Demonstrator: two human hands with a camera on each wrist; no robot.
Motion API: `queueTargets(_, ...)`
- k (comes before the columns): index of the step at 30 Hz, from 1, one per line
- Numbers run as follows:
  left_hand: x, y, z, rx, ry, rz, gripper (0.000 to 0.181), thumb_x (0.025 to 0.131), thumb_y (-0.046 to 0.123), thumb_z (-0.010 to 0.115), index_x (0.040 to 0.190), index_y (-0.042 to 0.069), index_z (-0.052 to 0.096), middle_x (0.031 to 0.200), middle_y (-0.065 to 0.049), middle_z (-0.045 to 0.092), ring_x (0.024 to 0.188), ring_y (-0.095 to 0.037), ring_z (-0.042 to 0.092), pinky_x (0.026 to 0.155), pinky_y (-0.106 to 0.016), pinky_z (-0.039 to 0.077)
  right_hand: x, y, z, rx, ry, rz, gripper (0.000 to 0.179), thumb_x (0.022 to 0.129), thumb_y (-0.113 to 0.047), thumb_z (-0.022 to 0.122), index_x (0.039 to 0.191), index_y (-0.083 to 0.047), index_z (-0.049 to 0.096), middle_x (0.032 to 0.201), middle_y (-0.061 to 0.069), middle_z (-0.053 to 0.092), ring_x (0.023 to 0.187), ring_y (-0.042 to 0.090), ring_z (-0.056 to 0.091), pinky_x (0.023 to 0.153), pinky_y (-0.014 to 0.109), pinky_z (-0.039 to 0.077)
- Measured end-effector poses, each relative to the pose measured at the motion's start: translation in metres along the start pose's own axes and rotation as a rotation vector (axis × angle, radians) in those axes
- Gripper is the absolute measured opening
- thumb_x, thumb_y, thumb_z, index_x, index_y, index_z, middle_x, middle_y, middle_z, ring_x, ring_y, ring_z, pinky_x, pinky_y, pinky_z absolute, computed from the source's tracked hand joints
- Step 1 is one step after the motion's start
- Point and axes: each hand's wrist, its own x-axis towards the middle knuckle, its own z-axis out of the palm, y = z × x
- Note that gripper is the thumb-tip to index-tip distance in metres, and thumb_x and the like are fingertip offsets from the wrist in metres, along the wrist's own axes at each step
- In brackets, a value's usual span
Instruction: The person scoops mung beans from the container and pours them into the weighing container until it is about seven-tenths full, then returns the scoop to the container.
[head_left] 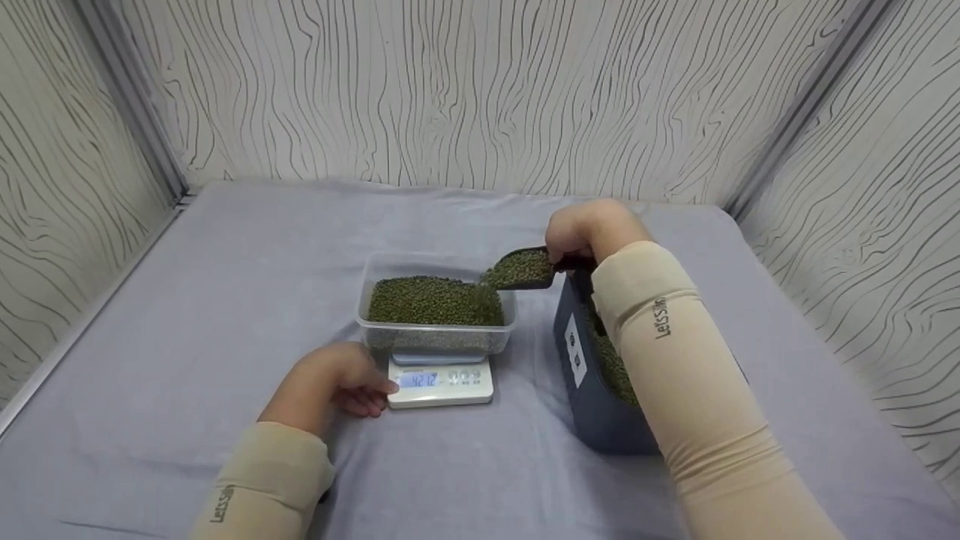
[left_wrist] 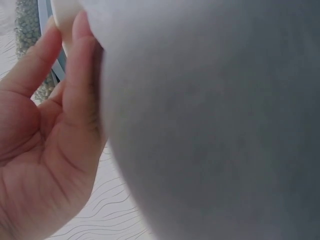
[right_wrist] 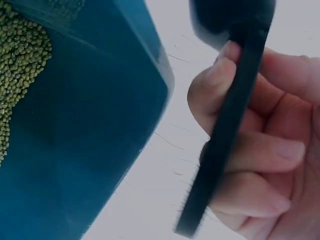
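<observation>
My right hand (head_left: 596,225) grips the handle of a black scoop (head_left: 534,284), fingers curled round it. The scoop tips left over a clear plastic container (head_left: 435,337), and green mung beans (head_left: 431,300) spill off its lip inside. Under that container is a white kitchen scale (head_left: 442,394), its lit display reading what looks like 4212. With thumb on top and fingers at the side and below, my left hand (head_left: 349,375) pinches the scale's left edge. In the right wrist view the scoop handle (right_wrist: 222,135) crosses the fingers; its load is out of sight there.
A dark blue bin (head_left: 600,420) holding more mung beans stands on the right, partly hidden beneath my right forearm. Grey-lavender cloth (head_left: 247,285) covers the table. Wood-grain-patterned panels (head_left: 450,90) rise behind and on both sides.
</observation>
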Motion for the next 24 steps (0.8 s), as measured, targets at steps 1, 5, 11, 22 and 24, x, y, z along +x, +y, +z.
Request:
queueTargets(1,0.0,0.0,0.0,0.0,-0.002,-0.001,0.018,0.083,0.015,0.068,0.073,-0.001,0.064,0.063,-0.005,0.062,0.054,-0.01,0.06,0.055,-0.023,0.054,-0.001,-0.001,0.0,-0.039,0.012,-0.013,0.02,0.087,-0.009,0.048,0.066,-0.01,0.046,0.062,0.0,0.045,0.051,0.01,0.045,0.045,0.019,0.038)
queueTargets(5,-0.001,0.001,-0.001,-0.004,-0.006,-0.003,0.018,0.082,0.014,0.068,0.073,-0.001,0.064,0.063,-0.005,0.061,0.054,-0.01,0.06,0.055,-0.023,0.054,-0.003,-0.01,0.001,-0.218,0.075,-0.055,0.017,0.087,-0.011,0.051,0.071,-0.007,0.052,0.071,0.005,0.051,0.057,0.014,0.049,0.049,0.022,0.042)
queueTargets(11,-0.002,0.002,-0.001,0.0,-0.004,-0.007,0.018,0.083,0.014,0.068,0.074,0.0,0.064,0.065,-0.005,0.062,0.056,-0.011,0.061,0.057,-0.024,0.054,-0.008,-0.027,0.008,-0.411,0.156,-0.083,0.015,0.086,-0.015,0.057,0.077,-0.005,0.063,0.068,0.004,0.06,0.054,0.014,0.05,0.05,0.023,0.042)
queueTargets(22,-0.002,0.001,0.0,0.002,0.005,0.006,0.018,0.082,0.016,0.069,0.074,0.0,0.065,0.064,-0.005,0.063,0.055,-0.01,0.061,0.057,-0.024,0.054,-0.019,-0.045,0.021,-0.619,0.389,-0.09,0.007,0.08,-0.012,0.057,0.074,-0.01,0.06,0.072,0.004,0.057,0.062,0.02,0.046,0.055,0.032,0.04)
queueTargets(24,-0.002,0.001,0.0,0.002,0.004,0.007,0.018,0.082,0.016,0.069,0.074,0.0,0.064,0.064,-0.005,0.062,0.055,-0.01,0.061,0.057,-0.024,0.054,-0.021,-0.046,0.023,-0.642,0.423,-0.099,0.008,0.08,-0.011,0.055,0.073,-0.011,0.058,0.072,0.004,0.057,0.062,0.02,0.046,0.055,0.034,0.042)
